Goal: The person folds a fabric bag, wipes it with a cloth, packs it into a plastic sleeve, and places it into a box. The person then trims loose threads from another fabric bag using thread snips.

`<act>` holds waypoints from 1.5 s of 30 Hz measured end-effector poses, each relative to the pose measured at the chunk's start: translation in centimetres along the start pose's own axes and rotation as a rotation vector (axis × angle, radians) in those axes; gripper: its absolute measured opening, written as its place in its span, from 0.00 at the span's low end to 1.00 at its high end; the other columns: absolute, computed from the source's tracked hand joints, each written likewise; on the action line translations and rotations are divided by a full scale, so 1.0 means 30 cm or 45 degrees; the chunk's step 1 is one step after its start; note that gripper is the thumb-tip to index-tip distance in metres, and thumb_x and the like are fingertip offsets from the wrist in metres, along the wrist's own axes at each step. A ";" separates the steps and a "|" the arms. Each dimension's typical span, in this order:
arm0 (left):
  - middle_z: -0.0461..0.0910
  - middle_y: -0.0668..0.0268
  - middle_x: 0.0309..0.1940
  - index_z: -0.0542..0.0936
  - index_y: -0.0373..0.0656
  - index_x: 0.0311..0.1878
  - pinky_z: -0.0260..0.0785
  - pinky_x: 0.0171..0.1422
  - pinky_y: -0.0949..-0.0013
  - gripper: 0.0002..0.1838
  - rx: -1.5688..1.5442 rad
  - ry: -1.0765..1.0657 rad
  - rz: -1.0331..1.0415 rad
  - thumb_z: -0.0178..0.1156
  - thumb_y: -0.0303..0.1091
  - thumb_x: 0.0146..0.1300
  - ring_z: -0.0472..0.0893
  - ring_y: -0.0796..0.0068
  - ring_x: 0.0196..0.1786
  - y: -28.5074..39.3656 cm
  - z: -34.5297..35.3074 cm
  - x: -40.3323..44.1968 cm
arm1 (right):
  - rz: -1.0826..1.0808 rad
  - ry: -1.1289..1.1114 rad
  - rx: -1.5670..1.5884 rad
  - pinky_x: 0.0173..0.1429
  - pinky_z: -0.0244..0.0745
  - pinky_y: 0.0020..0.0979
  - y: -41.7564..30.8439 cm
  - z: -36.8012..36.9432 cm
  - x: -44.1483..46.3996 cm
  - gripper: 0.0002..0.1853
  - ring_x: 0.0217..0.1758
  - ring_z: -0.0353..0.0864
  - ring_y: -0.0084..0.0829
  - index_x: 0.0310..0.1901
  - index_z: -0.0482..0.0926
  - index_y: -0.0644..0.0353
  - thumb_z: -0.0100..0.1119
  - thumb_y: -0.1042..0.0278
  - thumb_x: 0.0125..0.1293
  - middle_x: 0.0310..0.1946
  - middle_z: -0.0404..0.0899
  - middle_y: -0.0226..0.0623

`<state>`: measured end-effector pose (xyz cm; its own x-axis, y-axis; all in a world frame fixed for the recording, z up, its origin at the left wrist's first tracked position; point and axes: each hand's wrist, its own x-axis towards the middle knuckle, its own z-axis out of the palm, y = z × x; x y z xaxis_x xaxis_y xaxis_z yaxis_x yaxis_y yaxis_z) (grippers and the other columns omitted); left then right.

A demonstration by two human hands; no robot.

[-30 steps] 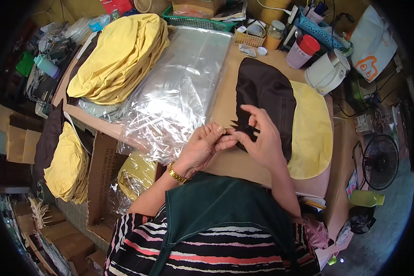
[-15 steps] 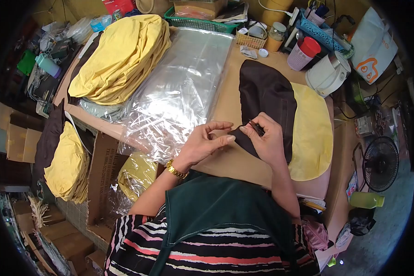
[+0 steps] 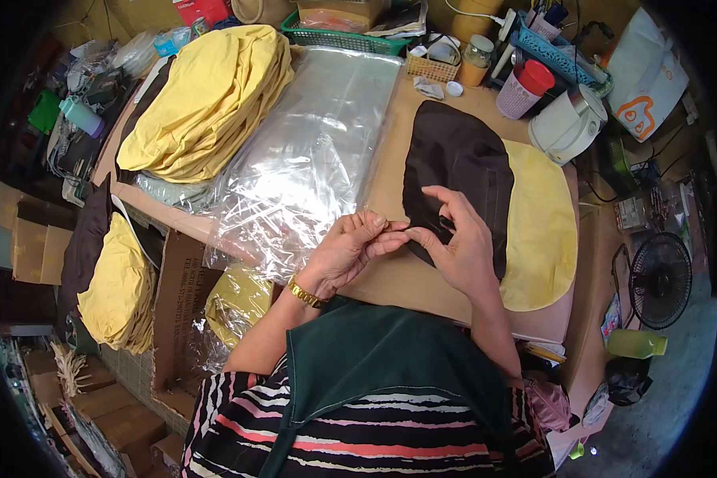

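Dark brown fabric (image 3: 458, 159) lies on the table beside and partly over a yellow fabric piece (image 3: 540, 231). My left hand (image 3: 357, 245), with a gold watch at its wrist, pinches at the dark fabric's lower left edge; what lies between its fingertips is too small to make out. Touching its fingertips, my right hand (image 3: 458, 243) has thumb and fingers curved over the dark fabric, and a small dark object shows in its palm. Clear plastic sheets (image 3: 319, 135) lie left of the hands.
A tall pile of yellow fabric (image 3: 211, 103) stands at the table's back left. More yellow pieces (image 3: 115, 287) hang lower left, near an open cardboard box (image 3: 171, 319). Along the back right are a white kettle (image 3: 568, 125), a red-topped cup (image 3: 526, 89) and a wicker basket (image 3: 434, 65).
Half a second ago the hands were apart, with the right one closed around a dark object; now their fingertips meet and the right fingers have spread. The dark fabric's left edge has shifted slightly left.
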<state>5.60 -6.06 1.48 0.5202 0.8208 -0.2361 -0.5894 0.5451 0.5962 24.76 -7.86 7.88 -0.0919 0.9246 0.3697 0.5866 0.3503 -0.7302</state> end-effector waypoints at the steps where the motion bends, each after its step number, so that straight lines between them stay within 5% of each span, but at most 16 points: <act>1: 0.80 0.48 0.50 0.75 0.28 0.48 0.81 0.52 0.74 0.14 0.000 -0.002 -0.001 0.55 0.32 0.71 0.84 0.67 0.48 -0.002 0.004 -0.001 | 0.041 -0.092 0.018 0.35 0.71 0.28 0.004 -0.009 0.001 0.18 0.31 0.77 0.35 0.46 0.80 0.61 0.71 0.66 0.55 0.32 0.76 0.38; 6: 0.80 0.47 0.47 0.73 0.28 0.47 0.80 0.55 0.71 0.10 -0.026 -0.001 0.096 0.53 0.27 0.71 0.84 0.65 0.49 -0.028 -0.001 -0.006 | -0.077 -0.313 0.162 0.33 0.71 0.32 0.090 0.030 0.000 0.17 0.29 0.77 0.36 0.46 0.82 0.60 0.71 0.69 0.53 0.31 0.75 0.38; 8: 0.80 0.52 0.48 0.74 0.30 0.48 0.79 0.55 0.72 0.10 -0.089 -0.024 0.085 0.56 0.26 0.69 0.84 0.68 0.48 -0.024 0.003 -0.005 | -0.204 -0.113 0.014 0.31 0.67 0.27 0.058 0.049 -0.003 0.09 0.28 0.75 0.29 0.34 0.82 0.64 0.67 0.81 0.49 0.26 0.73 0.37; 10: 0.80 0.56 0.48 0.75 0.32 0.49 0.78 0.55 0.73 0.10 -0.150 -0.053 0.067 0.59 0.26 0.67 0.84 0.71 0.48 -0.029 0.022 -0.002 | -0.275 -0.071 -0.066 0.31 0.68 0.30 0.061 0.064 0.001 0.10 0.27 0.75 0.34 0.35 0.81 0.63 0.65 0.82 0.48 0.27 0.72 0.38; 14: 0.81 0.65 0.42 0.76 0.35 0.49 0.73 0.50 0.78 0.13 0.418 0.045 0.266 0.64 0.24 0.62 0.81 0.82 0.40 -0.068 0.042 0.028 | -0.189 -0.045 0.085 0.30 0.69 0.33 0.052 0.086 0.016 0.08 0.26 0.75 0.39 0.31 0.77 0.64 0.60 0.85 0.49 0.28 0.72 0.40; 21: 0.80 0.72 0.32 0.77 0.35 0.48 0.70 0.42 0.82 0.14 0.860 0.102 0.272 0.67 0.27 0.62 0.76 0.89 0.34 -0.071 0.039 0.018 | -0.045 -0.019 0.348 0.30 0.65 0.28 0.075 0.081 0.064 0.04 0.24 0.69 0.27 0.29 0.74 0.66 0.60 0.82 0.55 0.25 0.70 0.36; 25: 0.77 0.75 0.26 0.80 0.35 0.47 0.66 0.34 0.83 0.14 0.715 0.099 0.412 0.69 0.29 0.60 0.71 0.92 0.27 -0.103 0.036 0.027 | -0.112 0.001 0.347 0.30 0.65 0.28 0.013 0.083 0.082 0.04 0.25 0.70 0.28 0.29 0.73 0.67 0.60 0.82 0.55 0.25 0.71 0.36; 27: 0.77 0.75 0.26 0.82 0.37 0.43 0.68 0.35 0.82 0.10 0.673 0.221 0.168 0.68 0.29 0.61 0.74 0.90 0.28 -0.081 0.059 0.011 | -0.141 -0.051 0.403 0.33 0.61 0.24 -0.028 0.083 0.093 0.08 0.27 0.65 0.22 0.26 0.69 0.65 0.60 0.80 0.59 0.24 0.67 0.31; 31: 0.78 0.72 0.26 0.83 0.37 0.40 0.70 0.34 0.79 0.06 0.763 0.252 0.158 0.67 0.28 0.61 0.77 0.85 0.28 -0.068 0.057 0.001 | -0.196 -0.034 0.449 0.32 0.60 0.24 -0.068 0.077 0.109 0.08 0.27 0.64 0.22 0.27 0.70 0.65 0.61 0.81 0.57 0.24 0.66 0.31; 33: 0.80 0.68 0.26 0.83 0.35 0.38 0.70 0.32 0.75 0.05 1.271 0.272 0.920 0.66 0.26 0.60 0.78 0.81 0.27 -0.088 0.041 0.009 | -0.234 -0.068 0.436 0.32 0.61 0.24 -0.081 0.074 0.112 0.07 0.26 0.65 0.23 0.27 0.71 0.66 0.61 0.82 0.55 0.25 0.67 0.32; 40: 0.83 0.62 0.32 0.82 0.34 0.34 0.74 0.35 0.73 0.05 1.328 0.183 0.637 0.60 0.25 0.64 0.80 0.76 0.29 -0.097 -0.014 0.016 | -0.270 -0.147 0.496 0.33 0.65 0.23 -0.076 0.153 0.099 0.05 0.28 0.70 0.21 0.29 0.73 0.66 0.61 0.84 0.55 0.26 0.70 0.32; 42: 0.82 0.59 0.34 0.79 0.32 0.35 0.79 0.42 0.75 0.09 0.367 0.058 0.236 0.56 0.28 0.70 0.84 0.73 0.34 -0.078 -0.013 0.021 | -0.111 -0.072 0.553 0.39 0.68 0.21 -0.063 0.121 0.088 0.09 0.36 0.71 0.17 0.40 0.75 0.64 0.62 0.81 0.58 0.35 0.72 0.31; 45: 0.82 0.56 0.35 0.74 0.32 0.39 0.81 0.46 0.72 0.10 0.199 0.048 0.176 0.53 0.31 0.72 0.85 0.68 0.40 -0.062 -0.005 0.003 | -0.025 0.053 0.121 0.39 0.74 0.30 -0.045 0.025 0.081 0.15 0.35 0.79 0.32 0.44 0.78 0.59 0.69 0.70 0.55 0.41 0.73 0.35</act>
<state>6.65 -6.97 0.23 0.4160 0.8932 -0.1707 -0.5487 0.3963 0.7361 23.13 -5.99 9.33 -0.0681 0.9112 0.4063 0.5055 0.3826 -0.7733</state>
